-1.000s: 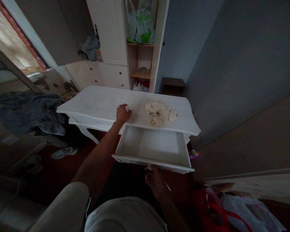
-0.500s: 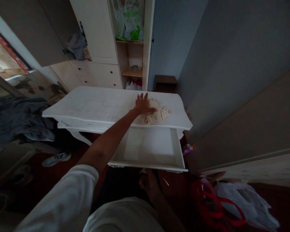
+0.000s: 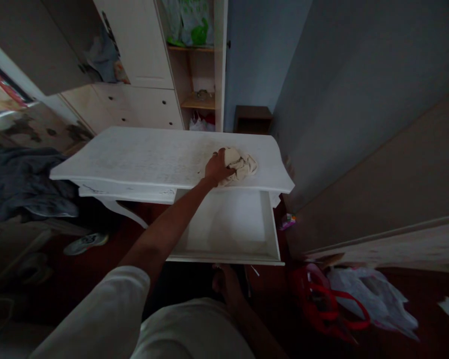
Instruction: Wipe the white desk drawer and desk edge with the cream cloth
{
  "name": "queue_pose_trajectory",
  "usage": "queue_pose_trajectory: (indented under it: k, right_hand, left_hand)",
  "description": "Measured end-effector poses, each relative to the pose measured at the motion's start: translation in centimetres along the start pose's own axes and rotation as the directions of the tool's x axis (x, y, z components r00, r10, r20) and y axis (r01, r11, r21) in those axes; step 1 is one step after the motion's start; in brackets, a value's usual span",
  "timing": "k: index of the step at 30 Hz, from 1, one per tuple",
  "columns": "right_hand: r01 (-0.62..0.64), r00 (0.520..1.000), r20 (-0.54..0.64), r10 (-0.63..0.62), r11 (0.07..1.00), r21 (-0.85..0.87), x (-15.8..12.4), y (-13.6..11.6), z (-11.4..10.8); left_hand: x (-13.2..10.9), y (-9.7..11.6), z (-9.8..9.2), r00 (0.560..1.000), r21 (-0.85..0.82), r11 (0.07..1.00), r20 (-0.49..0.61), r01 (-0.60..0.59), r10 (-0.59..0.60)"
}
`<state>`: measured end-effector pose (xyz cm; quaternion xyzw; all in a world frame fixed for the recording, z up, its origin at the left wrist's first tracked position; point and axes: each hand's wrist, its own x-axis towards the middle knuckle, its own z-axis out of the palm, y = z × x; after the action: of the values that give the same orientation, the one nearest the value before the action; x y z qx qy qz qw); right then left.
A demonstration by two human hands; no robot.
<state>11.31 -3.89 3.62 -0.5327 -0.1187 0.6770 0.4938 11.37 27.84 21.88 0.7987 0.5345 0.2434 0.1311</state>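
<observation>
My left hand (image 3: pixel 217 168) is closed on a crumpled cream cloth (image 3: pixel 241 168) lying on the white table's top (image 3: pixel 145 149). The fingers bunch the cloth's left side, and a ring shows on one of them. Below the tabletop a white drawer (image 3: pixel 232 219) is pulled out toward me, its bare inside showing. My right hand (image 3: pixel 226 285) is low, at the underside of the drawer's front edge, with its fingers curled. What those fingers hold, if anything, is hidden in shadow.
White cupboards (image 3: pixel 145 50) with open shelves stand behind the table. Dark clothes (image 3: pixel 22 184) lie at the left, above a shoe (image 3: pixel 86 243). A red bag (image 3: pixel 318 304) and a white plastic bag (image 3: pixel 370 296) rest on the floor at right, beside the wall.
My left hand went from lying spread on the cloth to gripping it, and the cloth is more bunched. My right hand stays by the drawer front. The view has shifted slightly.
</observation>
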Motion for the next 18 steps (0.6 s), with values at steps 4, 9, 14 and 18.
queue_pose_trajectory:
  k: [4, 9, 14, 18]
  right_hand:
    - [0.015, 1.000, -0.003, -0.015, 1.000, -0.002, 0.4, 0.0, 0.2]
    - [0.073, 0.997, 0.010, -0.073, 0.997, 0.001, 0.8, 0.0, 0.3]
    - [0.091, 0.996, 0.011, -0.091, 0.995, 0.028, 0.8, -0.2, 0.3]
    - [0.096, 0.995, 0.004, -0.096, 0.995, 0.013, 0.6, -0.5, 0.3]
  left_hand:
    - [-4.3, -0.6, -0.4, 0.993, -0.070, 0.997, -0.114, 0.031, -0.039]
    - [-12.1, -2.5, -0.9, 0.944, -0.102, 0.984, -0.283, 0.147, -0.171]
    - [-16.1, -5.4, -2.2, 0.904, -0.078, 0.926, -0.202, 0.369, -0.378]
    - [-15.4, -6.2, -2.6, 0.923, 0.134, 0.914, -0.098, 0.384, -0.373]
